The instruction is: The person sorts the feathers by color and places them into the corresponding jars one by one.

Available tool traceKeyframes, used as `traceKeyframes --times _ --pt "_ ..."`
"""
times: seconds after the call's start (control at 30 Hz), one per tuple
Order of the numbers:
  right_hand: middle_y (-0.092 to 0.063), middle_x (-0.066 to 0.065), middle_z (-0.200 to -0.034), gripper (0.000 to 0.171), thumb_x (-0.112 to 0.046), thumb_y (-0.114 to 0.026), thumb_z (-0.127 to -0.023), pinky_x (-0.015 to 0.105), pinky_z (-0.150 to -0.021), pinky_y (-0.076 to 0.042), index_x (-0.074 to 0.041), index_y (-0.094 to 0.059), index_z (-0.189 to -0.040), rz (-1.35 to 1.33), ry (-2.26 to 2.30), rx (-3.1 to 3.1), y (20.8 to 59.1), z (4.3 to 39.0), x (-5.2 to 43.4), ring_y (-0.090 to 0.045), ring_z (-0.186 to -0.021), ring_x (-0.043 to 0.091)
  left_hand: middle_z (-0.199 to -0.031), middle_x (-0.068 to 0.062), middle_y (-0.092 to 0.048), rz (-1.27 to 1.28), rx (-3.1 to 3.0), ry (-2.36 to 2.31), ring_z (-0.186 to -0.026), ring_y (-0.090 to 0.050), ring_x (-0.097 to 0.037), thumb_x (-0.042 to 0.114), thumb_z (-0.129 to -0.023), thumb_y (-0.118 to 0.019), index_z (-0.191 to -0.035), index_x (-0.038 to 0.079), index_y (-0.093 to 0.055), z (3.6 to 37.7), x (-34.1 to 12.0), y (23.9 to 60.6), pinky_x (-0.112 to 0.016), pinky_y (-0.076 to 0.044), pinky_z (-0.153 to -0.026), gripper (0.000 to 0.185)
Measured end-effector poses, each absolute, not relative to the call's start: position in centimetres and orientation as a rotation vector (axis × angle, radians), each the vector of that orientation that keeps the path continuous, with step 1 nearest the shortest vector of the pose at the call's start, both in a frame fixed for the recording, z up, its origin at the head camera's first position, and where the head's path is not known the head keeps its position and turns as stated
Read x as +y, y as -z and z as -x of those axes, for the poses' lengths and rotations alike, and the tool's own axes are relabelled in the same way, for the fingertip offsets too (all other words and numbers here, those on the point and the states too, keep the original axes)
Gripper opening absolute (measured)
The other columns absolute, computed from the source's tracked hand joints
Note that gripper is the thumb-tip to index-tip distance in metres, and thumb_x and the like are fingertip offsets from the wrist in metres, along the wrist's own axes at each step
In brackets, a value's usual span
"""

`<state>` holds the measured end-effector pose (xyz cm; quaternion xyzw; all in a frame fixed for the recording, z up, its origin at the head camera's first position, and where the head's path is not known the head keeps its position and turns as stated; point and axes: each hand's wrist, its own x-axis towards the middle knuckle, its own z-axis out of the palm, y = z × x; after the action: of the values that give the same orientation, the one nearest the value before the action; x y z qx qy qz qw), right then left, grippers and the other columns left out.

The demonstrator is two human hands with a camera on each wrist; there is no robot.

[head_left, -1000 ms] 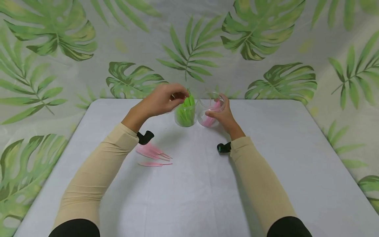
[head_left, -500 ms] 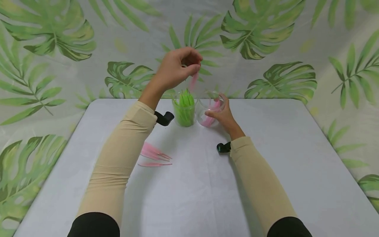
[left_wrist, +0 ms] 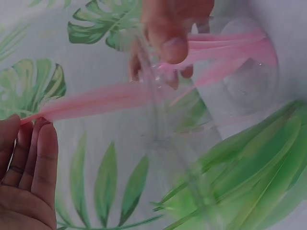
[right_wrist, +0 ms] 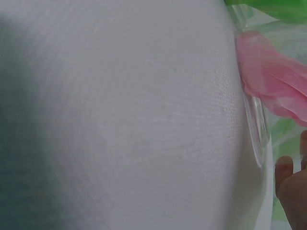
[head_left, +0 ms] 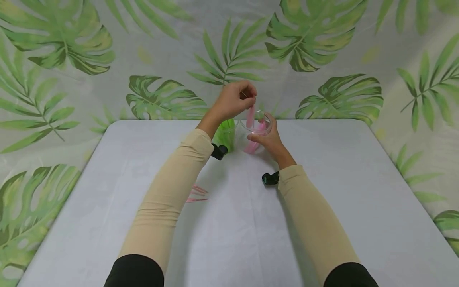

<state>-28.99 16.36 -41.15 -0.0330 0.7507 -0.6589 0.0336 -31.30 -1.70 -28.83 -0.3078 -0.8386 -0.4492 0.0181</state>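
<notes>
My left hand (head_left: 234, 100) pinches a pink feather (left_wrist: 100, 101) by its quill. That feather hangs down, its tip at the mouth of a transparent plastic cup (left_wrist: 252, 91). Around the side of this cup my right hand (head_left: 269, 137) curls its fingers and thumb, holding it upright on the table. Several pink feathers (left_wrist: 225, 48) lean inside, also visible through the wall in the right wrist view. Close by on the left stands a second transparent cup with green feathers (head_left: 226, 137), partly hidden by my left wrist.
Several loose pink feathers (head_left: 197, 193) lie on the white-covered table (head_left: 229, 243), mostly hidden beneath my left forearm. Behind the table's far edge hangs a leaf-patterned cloth (head_left: 165, 52).
My left hand has lifted the pink feather from beside the green-feather cup, then moved right and down to the other cup's mouth. My right hand has stayed on its cup.
</notes>
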Motion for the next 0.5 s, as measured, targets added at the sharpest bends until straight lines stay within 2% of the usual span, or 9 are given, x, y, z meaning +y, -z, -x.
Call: traceKeyframes --times 0.27,0.5 --pt "-0.028 0.019 -0.156 0.102 -0.005 -0.077 -0.079 0.041 -0.11 -0.039 -0.02 -0.011 -0.155 0.138 2.102 2.263 41.2 28.9 16.4 -0.039 -0.134 0.029 -0.1 -0.011 -0.067 0.896 -2.688 1.452 -0.09 -0.069 -0.023 0.011 -0.098 -0.059 -0.107 0.0 -0.064 31.9 -1.0 31.2 -0.027 -0.057 -0.079 0.015" --pt "-0.028 0.017 -0.157 0.102 -0.007 -0.076 -0.08 0.041 -0.112 -0.039 -0.021 -0.01 -0.156 0.145 2.084 2.274 41.3 29.1 16.5 -0.038 -0.136 0.029 -0.102 -0.014 -0.068 0.874 -2.689 1.493 -0.089 -0.069 -0.023 0.009 -0.098 -0.06 -0.11 -0.001 -0.065 32.2 -0.7 32.6 -0.028 -0.058 -0.078 0.017"
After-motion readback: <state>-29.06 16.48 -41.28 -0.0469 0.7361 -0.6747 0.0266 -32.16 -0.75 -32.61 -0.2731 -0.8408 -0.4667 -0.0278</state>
